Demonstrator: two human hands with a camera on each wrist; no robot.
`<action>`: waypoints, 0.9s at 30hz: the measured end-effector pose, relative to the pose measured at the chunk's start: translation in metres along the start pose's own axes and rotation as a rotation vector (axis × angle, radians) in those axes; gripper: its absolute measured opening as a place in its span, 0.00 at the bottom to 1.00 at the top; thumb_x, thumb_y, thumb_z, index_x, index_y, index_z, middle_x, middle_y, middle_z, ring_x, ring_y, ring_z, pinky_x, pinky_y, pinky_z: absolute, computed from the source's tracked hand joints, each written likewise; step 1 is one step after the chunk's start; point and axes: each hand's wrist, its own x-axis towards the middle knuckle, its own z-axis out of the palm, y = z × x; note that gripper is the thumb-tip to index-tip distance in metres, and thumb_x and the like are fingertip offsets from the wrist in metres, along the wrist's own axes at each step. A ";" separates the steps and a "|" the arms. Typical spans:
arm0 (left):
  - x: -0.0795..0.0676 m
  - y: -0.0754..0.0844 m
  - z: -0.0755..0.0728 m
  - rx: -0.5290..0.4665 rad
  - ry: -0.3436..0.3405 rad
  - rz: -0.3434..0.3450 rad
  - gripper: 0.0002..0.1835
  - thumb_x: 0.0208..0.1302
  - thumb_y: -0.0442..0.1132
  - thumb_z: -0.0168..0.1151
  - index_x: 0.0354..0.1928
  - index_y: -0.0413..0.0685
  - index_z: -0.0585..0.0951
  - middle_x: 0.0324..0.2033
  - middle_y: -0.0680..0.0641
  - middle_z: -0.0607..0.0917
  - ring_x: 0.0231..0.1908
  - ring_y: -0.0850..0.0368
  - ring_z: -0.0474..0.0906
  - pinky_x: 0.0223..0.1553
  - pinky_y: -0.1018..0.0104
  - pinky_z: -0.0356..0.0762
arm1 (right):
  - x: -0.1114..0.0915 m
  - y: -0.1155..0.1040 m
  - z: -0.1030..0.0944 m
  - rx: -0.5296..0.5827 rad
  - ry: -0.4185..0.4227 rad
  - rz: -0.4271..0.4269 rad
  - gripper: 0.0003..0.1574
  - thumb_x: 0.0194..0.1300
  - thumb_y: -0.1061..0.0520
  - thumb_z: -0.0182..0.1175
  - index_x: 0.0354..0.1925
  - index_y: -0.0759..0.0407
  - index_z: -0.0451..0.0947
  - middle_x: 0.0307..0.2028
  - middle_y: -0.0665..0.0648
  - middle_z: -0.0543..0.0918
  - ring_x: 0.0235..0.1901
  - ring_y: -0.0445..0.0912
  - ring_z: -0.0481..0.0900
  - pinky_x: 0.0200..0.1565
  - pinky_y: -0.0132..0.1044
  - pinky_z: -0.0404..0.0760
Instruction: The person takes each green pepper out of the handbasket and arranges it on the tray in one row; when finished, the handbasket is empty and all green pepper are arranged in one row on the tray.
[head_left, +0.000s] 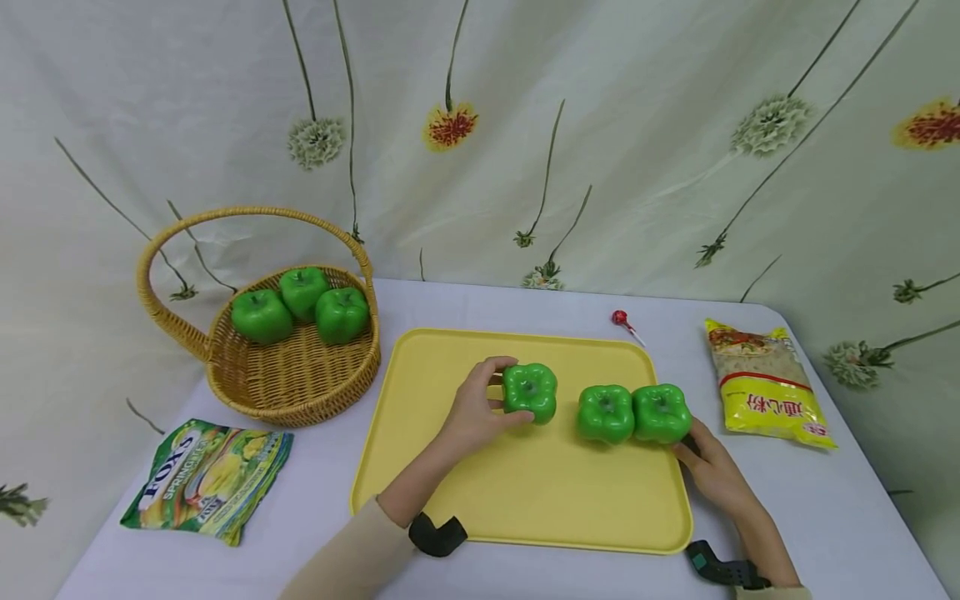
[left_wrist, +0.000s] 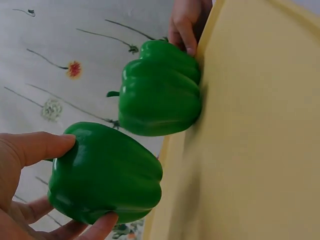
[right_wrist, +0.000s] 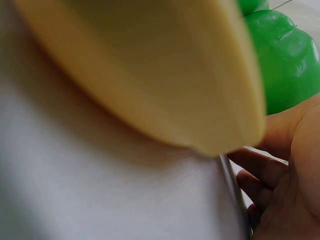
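Note:
In the head view my left hand (head_left: 480, 404) grips a green bell pepper (head_left: 530, 392) over the yellow tray (head_left: 525, 517). The left wrist view shows the thumb and fingers of this hand (left_wrist: 17, 185) round the held pepper (left_wrist: 107, 172), which is apart from the tray. Two more bell peppers (head_left: 605, 414) (head_left: 662, 413) sit side by side in the tray's right half. At the tray's right edge, my right hand (head_left: 716, 471) holds the rim beside the outer pepper. In the right wrist view its thumb passes behind the rim (right_wrist: 250, 100), with the fingers (right_wrist: 260, 167) outside.
A wicker basket (head_left: 292, 408) with a tall handle stands at the back left, holding three green peppers (head_left: 303, 292). In front of it lies a green FOX'S bag (head_left: 206, 479). To the right are a yellow food packet (head_left: 768, 383) and a red lollipop (head_left: 620, 318).

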 end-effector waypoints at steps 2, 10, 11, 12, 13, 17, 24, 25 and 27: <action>0.000 -0.002 0.008 0.006 -0.021 -0.003 0.38 0.48 0.30 0.76 0.62 0.38 0.70 0.55 0.38 0.74 0.54 0.43 0.74 0.46 0.62 0.83 | 0.000 0.000 0.000 0.000 0.001 0.001 0.35 0.74 0.63 0.47 0.73 0.73 0.48 0.71 0.77 0.54 0.71 0.72 0.49 0.67 0.70 0.52; 0.001 -0.015 0.022 -0.015 -0.074 -0.037 0.37 0.49 0.29 0.75 0.62 0.36 0.68 0.56 0.36 0.73 0.56 0.39 0.73 0.48 0.61 0.83 | -0.001 0.001 0.001 0.009 0.003 -0.004 0.35 0.74 0.64 0.47 0.73 0.73 0.49 0.70 0.78 0.54 0.71 0.73 0.49 0.67 0.70 0.52; 0.001 -0.016 0.023 -0.019 -0.075 -0.040 0.37 0.50 0.30 0.75 0.62 0.36 0.68 0.56 0.36 0.73 0.56 0.39 0.73 0.48 0.61 0.83 | -0.001 0.001 0.001 0.007 0.003 -0.004 0.35 0.74 0.64 0.47 0.73 0.73 0.49 0.70 0.78 0.54 0.71 0.73 0.49 0.67 0.70 0.52; 0.001 -0.016 0.024 -0.024 -0.078 -0.042 0.37 0.50 0.30 0.75 0.62 0.36 0.68 0.57 0.36 0.73 0.56 0.39 0.73 0.48 0.61 0.83 | -0.001 0.001 0.001 0.004 0.004 -0.005 0.35 0.74 0.64 0.47 0.73 0.73 0.49 0.70 0.78 0.54 0.71 0.73 0.49 0.67 0.70 0.52; 0.002 -0.016 0.024 -0.030 -0.083 -0.040 0.38 0.50 0.30 0.75 0.63 0.36 0.67 0.57 0.35 0.72 0.57 0.38 0.73 0.48 0.61 0.83 | -0.001 0.001 0.001 0.002 0.004 -0.007 0.35 0.74 0.64 0.47 0.72 0.73 0.49 0.70 0.78 0.54 0.71 0.73 0.49 0.67 0.70 0.52; 0.001 -0.016 0.027 -0.042 -0.098 -0.037 0.39 0.51 0.31 0.74 0.64 0.36 0.66 0.58 0.36 0.72 0.57 0.39 0.74 0.48 0.63 0.83 | -0.001 0.001 0.001 -0.001 0.007 -0.011 0.34 0.74 0.65 0.47 0.72 0.74 0.50 0.70 0.78 0.55 0.70 0.73 0.50 0.67 0.70 0.52; 0.000 -0.016 0.029 0.015 -0.112 -0.023 0.41 0.50 0.31 0.75 0.67 0.39 0.66 0.57 0.37 0.72 0.56 0.41 0.74 0.46 0.65 0.83 | -0.001 0.000 0.000 0.001 0.006 -0.025 0.34 0.74 0.64 0.47 0.72 0.73 0.50 0.70 0.78 0.55 0.70 0.73 0.49 0.66 0.70 0.52; 0.000 -0.017 0.029 0.020 -0.115 -0.021 0.41 0.51 0.31 0.75 0.67 0.39 0.66 0.57 0.37 0.72 0.55 0.41 0.75 0.46 0.65 0.83 | -0.001 0.000 0.000 0.000 0.006 -0.027 0.34 0.74 0.64 0.47 0.72 0.73 0.50 0.70 0.78 0.55 0.70 0.72 0.50 0.66 0.70 0.52; 0.000 -0.017 0.028 0.032 -0.118 -0.011 0.41 0.51 0.32 0.75 0.67 0.38 0.66 0.57 0.37 0.72 0.55 0.41 0.75 0.46 0.64 0.83 | -0.001 0.000 -0.001 -0.004 0.007 -0.034 0.34 0.74 0.64 0.47 0.72 0.74 0.50 0.70 0.78 0.55 0.70 0.72 0.50 0.66 0.70 0.53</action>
